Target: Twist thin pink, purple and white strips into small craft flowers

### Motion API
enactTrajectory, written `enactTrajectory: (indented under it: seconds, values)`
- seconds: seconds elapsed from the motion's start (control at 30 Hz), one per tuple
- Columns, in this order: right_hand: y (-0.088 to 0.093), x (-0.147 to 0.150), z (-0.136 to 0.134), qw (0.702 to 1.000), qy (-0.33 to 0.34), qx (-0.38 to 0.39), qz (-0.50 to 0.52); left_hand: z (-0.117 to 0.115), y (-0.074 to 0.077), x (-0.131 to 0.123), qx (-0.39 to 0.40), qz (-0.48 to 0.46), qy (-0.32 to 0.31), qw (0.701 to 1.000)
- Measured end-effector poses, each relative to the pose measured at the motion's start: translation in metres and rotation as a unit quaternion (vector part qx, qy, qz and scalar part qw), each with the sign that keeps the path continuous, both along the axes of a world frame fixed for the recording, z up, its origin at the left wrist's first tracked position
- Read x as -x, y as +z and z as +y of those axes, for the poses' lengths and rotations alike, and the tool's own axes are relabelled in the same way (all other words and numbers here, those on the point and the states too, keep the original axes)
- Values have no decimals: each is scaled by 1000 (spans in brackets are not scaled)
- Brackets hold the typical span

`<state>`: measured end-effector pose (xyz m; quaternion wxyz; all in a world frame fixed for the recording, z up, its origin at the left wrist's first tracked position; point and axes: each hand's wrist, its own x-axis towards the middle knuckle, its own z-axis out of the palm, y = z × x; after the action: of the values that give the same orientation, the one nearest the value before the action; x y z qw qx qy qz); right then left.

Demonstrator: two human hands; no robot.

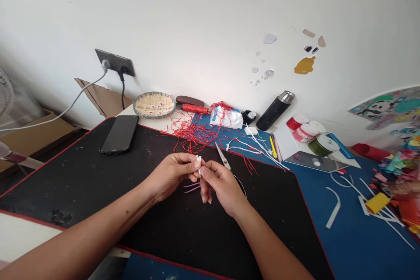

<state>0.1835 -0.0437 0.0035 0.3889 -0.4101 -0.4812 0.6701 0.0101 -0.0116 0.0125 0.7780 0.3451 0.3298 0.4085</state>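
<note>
Above the middle of the black mat (157, 227), both hands meet around a small white piece (198, 160) that looks like a knot of cord or a bead; its exact kind is too small to make out. My left hand (173, 173) pinches it between thumb and forefinger. My right hand (223, 183) is closed at its other side, the thumb pressed against the fingers. Thin purple cords (192, 187) show just below the fingertips. Behind my right hand lies a pair of scissors (223, 156), blades toward the wall, its handles partly hidden.
Cut red cords (197, 133) are strewn behind the hands, near a woven basket (154, 116) and a spool of red thread (195, 108). A phone (120, 134) lies left. At right are a black thermos (274, 111), white cords (259, 140), ribbon rolls (323, 145) and paper scraps.
</note>
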Motion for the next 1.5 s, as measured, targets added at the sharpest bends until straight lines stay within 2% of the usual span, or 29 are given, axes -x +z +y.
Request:
enactTrajectory:
  seconds: [0.23,0.73,1.13,1.5]
  values:
    - [0,-1,1,1000,-10,1,3,2,-3,0,27,-14,38,999]
    - [0,1,0,999,-1,29,33,0,-3,-4,34,-20,56,998]
    - [1,2,-1,998,4,41,49,-1,-2,-6,29,-15,49,998]
    - [-3,2,0,1000,1,7,27,-1,-7,-5,14,-29,30,999]
